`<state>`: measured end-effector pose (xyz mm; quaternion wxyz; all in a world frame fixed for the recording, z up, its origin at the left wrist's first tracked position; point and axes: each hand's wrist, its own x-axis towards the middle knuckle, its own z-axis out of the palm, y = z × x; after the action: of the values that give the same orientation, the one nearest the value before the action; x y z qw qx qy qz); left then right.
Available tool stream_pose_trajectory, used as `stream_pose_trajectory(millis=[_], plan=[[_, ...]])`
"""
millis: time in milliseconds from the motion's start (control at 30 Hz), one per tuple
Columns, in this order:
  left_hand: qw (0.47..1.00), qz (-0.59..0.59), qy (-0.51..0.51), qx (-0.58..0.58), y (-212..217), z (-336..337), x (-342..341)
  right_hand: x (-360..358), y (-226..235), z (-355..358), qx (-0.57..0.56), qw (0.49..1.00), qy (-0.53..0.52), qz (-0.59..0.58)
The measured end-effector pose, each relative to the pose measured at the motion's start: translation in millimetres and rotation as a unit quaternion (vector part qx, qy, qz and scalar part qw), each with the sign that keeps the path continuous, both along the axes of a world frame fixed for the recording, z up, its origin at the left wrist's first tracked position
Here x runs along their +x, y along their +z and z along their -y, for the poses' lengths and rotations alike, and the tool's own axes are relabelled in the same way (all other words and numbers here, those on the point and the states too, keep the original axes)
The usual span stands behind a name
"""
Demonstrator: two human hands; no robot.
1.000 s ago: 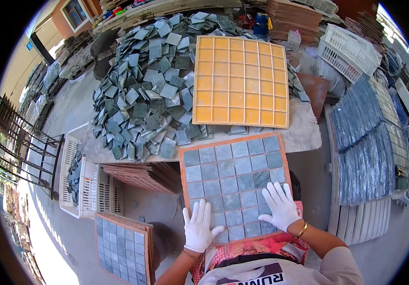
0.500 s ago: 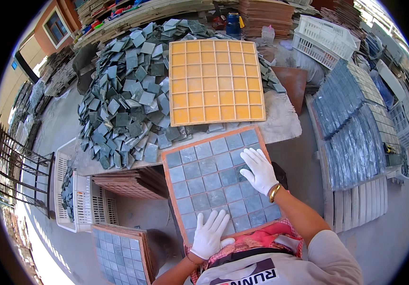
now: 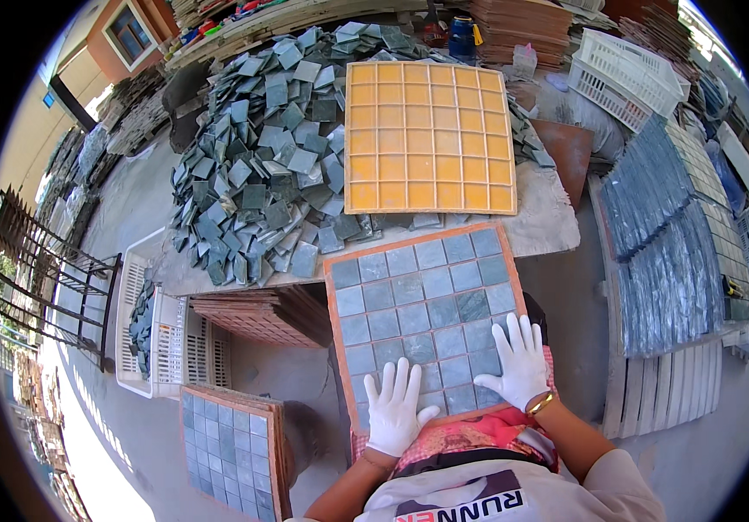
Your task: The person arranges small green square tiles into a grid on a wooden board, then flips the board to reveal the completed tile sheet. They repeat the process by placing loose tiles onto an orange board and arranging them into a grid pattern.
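Note:
A square board of grey-green stone tiles (image 3: pixel 424 304), laid in a grid inside a reddish-brown frame, rests on my lap with its far edge by the worktable. My left hand (image 3: pixel 394 407), in a white glove, lies with fingers spread on the tiles at the board's near left. On the near right, my gloved right hand (image 3: pixel 516 361) rests flat, fingers apart and thumb pointing inward. Neither hand holds anything. Beyond the board, a yellow grid mould (image 3: pixel 429 137) with raised pale ribs and bare square cells lies on the table.
A heap of loose stone tiles (image 3: pixel 261 165) covers the table's left. White crates (image 3: pixel 166 348) stand below it, near a stack of tiled boards (image 3: pixel 228 452). Wrapped tile stacks (image 3: pixel 670 278) sit on a pallet at right. White baskets (image 3: pixel 622 78) are at the far right.
My right hand has slid down from the board's upper right to its near right part. My left hand remains at the near left. The whole view has shifted slightly.

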<state>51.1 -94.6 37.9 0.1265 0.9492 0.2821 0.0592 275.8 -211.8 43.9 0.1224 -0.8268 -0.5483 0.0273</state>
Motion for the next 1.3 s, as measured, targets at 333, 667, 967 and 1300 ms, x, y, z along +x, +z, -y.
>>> stream_pose_trajectory(millis=[333,667,967,1300], plan=[[0.992,-0.048,0.114,0.001,-0.8,4.4,-12.3,1.4,-17.4,30.8,0.03,0.998,-0.033,-0.042],[0.988,0.032,0.144,-0.039,-0.4,1.5,-19.0,5.8,-16.3,36.9,0.055,0.995,-0.02,-0.085],[0.945,0.207,0.234,-0.096,-16.9,-30.3,-86.4,15.7,-33.1,53.5,0.038,0.972,-0.122,-0.197],[0.89,0.258,0.316,-0.203,-52.6,-27.8,-73.9,35.4,-52.9,56.1,0.145,0.95,-0.121,-0.248]])
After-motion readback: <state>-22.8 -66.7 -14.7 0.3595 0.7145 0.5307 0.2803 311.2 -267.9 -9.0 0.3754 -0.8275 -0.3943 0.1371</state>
